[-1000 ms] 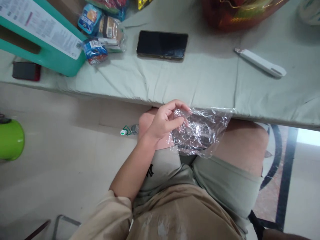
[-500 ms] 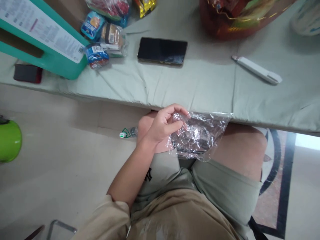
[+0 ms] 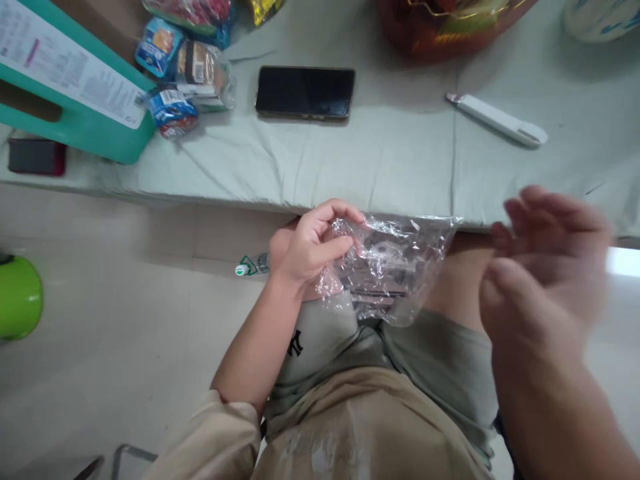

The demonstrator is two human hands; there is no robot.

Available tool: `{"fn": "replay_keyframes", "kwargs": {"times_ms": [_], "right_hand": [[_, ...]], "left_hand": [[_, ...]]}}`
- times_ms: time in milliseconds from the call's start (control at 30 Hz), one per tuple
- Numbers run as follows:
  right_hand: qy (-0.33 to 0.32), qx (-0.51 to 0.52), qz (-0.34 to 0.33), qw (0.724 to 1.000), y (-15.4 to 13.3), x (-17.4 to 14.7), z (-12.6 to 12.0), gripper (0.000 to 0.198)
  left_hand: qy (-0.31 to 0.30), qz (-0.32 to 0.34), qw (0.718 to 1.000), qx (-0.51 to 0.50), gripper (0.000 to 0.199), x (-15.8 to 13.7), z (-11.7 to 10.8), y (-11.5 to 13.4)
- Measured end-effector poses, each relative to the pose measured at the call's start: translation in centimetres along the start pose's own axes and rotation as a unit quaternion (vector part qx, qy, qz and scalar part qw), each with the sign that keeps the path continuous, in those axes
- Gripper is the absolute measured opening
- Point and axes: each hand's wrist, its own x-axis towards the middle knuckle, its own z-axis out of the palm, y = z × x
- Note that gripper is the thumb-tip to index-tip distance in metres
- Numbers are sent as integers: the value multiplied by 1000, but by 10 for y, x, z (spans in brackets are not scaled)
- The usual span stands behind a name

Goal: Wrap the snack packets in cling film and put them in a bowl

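Observation:
My left hand [image 3: 320,243] is closed on the left edge of a crinkled clear plastic bag [image 3: 395,260], which spreads out above my lap below the table edge. Thumb and index finger show at the near end; the other fingers are partly behind the film. Off to the right, my right hand [image 3: 547,260] is raised beside the bag without touching it. Motion blurs it, but its fingers look loosely curled and apart from the thumb, with nothing between them. A white utility knife [image 3: 503,120] lies on the table beyond that hand.
On the cloth-covered table [image 3: 400,160] lie a black phone [image 3: 305,93], packaged snacks [image 3: 173,110], a teal box [image 3: 107,127] and a dark red-edged object [image 3: 37,157]. A red basket [image 3: 440,40] stands behind. A bottle [image 3: 253,265] and a green bin [image 3: 20,297] are below.
My right hand has come into view from the right, with nothing seen in it. My left hand keeps hold of the bag. The whole view has shifted slightly.

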Motion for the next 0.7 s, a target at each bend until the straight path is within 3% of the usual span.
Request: {"fn": "replay_keyframes", "kwargs": {"times_ms": [100, 200, 300, 400, 633, 700], "right_hand": [[-116, 91, 79, 986, 18, 2, 9, 71], [-207, 115, 189, 953, 23, -1, 20, 41], [-149, 106, 231, 955, 20, -4, 28, 30], [-85, 145, 258, 952, 20, -3, 32, 25], [-79, 248, 294, 920, 35, -2, 47, 27], [-54, 260, 295, 918, 36, -4, 52, 25]], "left_hand": [[-16, 0, 1000, -13, 23, -2, 1, 4], [-31, 13, 999, 6, 24, -3, -2, 10], [-21, 25, 996, 78, 33, 0, -9, 19], [36, 21, 994, 105, 42, 4, -17, 23], [119, -37, 992, 1, 27, 7, -7, 6], [116, -76, 988, -75, 44, 4, -2, -2]]}}
